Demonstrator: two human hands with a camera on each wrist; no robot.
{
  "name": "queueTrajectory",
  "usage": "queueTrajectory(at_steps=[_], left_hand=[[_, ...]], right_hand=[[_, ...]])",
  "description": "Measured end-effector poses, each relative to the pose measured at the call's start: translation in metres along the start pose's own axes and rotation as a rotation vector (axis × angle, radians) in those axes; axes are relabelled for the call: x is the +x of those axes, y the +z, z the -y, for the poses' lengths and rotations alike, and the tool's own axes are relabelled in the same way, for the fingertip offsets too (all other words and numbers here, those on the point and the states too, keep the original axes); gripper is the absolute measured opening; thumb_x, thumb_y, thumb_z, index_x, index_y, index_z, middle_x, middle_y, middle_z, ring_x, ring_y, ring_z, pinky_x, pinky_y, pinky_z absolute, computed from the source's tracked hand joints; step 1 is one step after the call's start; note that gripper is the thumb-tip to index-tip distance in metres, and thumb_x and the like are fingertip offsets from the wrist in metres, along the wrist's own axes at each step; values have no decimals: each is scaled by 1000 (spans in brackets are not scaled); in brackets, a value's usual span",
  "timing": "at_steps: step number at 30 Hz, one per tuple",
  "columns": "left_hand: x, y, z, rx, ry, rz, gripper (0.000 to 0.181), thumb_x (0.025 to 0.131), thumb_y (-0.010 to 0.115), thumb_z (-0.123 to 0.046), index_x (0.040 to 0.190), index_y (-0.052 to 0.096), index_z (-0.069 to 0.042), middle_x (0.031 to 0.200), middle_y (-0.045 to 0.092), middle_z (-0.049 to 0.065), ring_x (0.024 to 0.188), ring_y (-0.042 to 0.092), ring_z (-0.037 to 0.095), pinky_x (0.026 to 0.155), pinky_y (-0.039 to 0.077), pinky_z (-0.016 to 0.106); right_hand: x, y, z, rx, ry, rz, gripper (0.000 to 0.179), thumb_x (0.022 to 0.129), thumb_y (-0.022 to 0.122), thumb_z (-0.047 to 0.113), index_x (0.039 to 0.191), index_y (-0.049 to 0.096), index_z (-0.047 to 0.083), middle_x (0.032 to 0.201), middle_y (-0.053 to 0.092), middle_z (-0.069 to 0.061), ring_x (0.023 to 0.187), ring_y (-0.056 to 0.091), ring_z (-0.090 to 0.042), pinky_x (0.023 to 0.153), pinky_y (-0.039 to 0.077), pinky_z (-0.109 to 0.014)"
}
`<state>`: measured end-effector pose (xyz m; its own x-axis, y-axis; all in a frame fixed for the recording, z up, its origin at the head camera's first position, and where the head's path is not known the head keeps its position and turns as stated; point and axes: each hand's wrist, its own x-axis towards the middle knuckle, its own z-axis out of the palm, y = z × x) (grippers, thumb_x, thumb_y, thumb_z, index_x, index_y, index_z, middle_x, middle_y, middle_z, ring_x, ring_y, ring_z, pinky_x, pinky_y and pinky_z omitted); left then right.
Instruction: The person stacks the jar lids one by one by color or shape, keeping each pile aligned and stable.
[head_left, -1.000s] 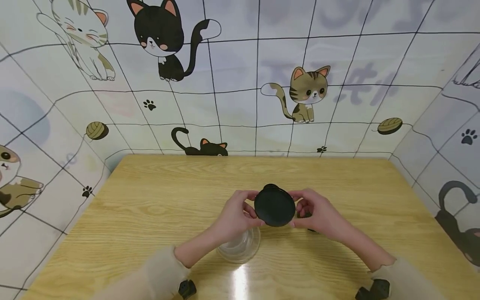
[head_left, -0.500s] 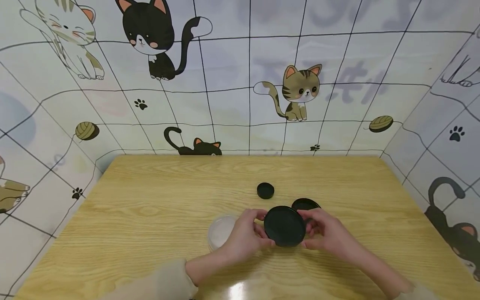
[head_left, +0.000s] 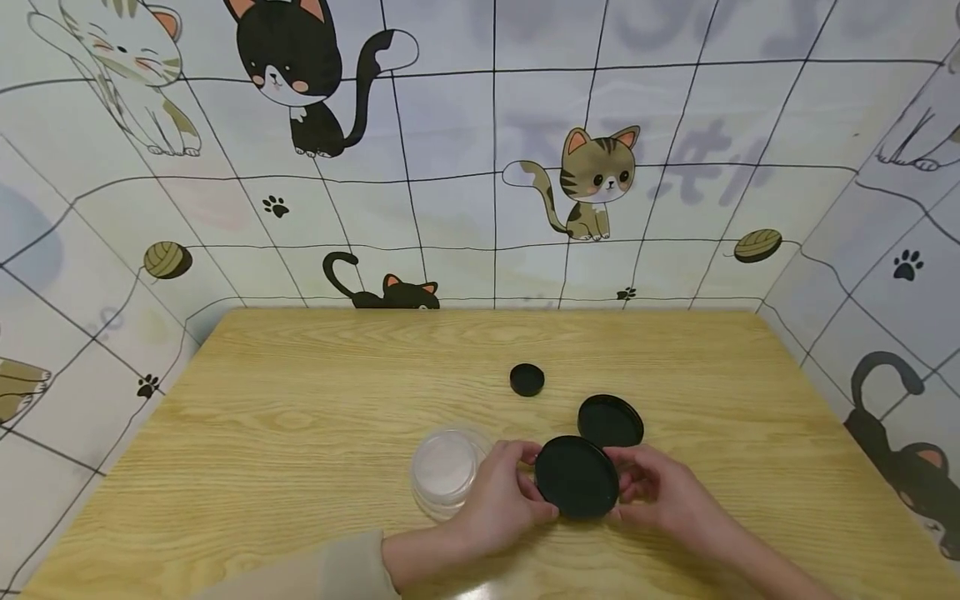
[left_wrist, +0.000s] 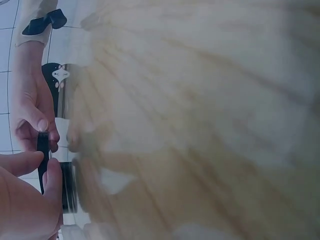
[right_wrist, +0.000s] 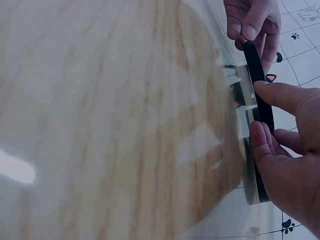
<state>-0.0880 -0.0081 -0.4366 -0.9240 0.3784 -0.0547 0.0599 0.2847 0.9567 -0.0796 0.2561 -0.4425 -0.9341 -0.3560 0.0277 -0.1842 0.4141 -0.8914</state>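
A round black lid (head_left: 577,477) is held between both hands over the near part of the table. My left hand (head_left: 501,502) pinches its left edge between thumb and fingers. On the opposite edge my right hand (head_left: 663,498) grips it the same way. Seen edge-on in the right wrist view, the lid (right_wrist: 255,65) is a thin black disc. Just behind it lies a second black lid (head_left: 611,419) with a raised rim. Clear round plastic containers (head_left: 444,468) sit left of my left hand, which partly covers them.
A smaller black round cap (head_left: 527,380) lies farther back on the wooden table (head_left: 315,400). Cat-patterned cloth (head_left: 465,208) stands behind the table and along both sides.
Both hands have brought the black lid nearer to the body and slightly right. The small cap, second lid and clear containers have come into fuller view. The head view has shifted slightly.
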Motion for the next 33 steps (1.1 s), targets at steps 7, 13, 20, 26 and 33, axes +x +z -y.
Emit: queueTrajectory(at_steps=[7, 13, 20, 26, 33], left_hand=[[0, 5, 3, 14, 3, 6, 65, 70, 88, 7, 127, 59, 0, 112, 50, 2, 69, 64, 3, 86, 47, 23], [4, 10, 3, 1, -12, -3, 65, 68, 88, 9, 127, 60, 1, 112, 52, 3, 68, 64, 3, 89, 48, 23], [8, 16, 4, -54, -57, -35, 65, 67, 86, 11, 126, 60, 1, 113, 53, 3, 68, 64, 6, 77, 50, 21], [8, 20, 4, -71, -43, -56, 66, 68, 85, 11, 128, 59, 2, 118, 55, 6, 67, 64, 5, 71, 51, 21], [6, 20, 5, -69, -68, -59, 67, 69, 82, 12, 131, 56, 3, 123, 52, 8, 68, 64, 4, 74, 51, 20]], right_hand=[[-6, 2, -4, 74, 77, -1, 68, 78, 88, 2, 134, 54, -15, 114, 63, -18, 90, 64, -10, 78, 57, -25], [-8, 1, -6, 81, 115, -37, 70, 75, 90, 2, 133, 55, -15, 119, 63, -22, 91, 65, -11, 78, 58, -26], [-7, -2, -7, 54, 150, -52, 70, 72, 91, 1, 131, 56, -13, 115, 64, -19, 86, 62, -12, 74, 57, -26], [-4, -4, -8, 45, 174, -53, 72, 71, 91, -2, 131, 54, -13, 106, 59, -15, 84, 59, -13, 71, 56, -25], [-3, 0, -6, -12, 175, -57, 69, 72, 91, 1, 130, 57, -11, 105, 59, -13, 83, 58, -12, 69, 54, -25]])
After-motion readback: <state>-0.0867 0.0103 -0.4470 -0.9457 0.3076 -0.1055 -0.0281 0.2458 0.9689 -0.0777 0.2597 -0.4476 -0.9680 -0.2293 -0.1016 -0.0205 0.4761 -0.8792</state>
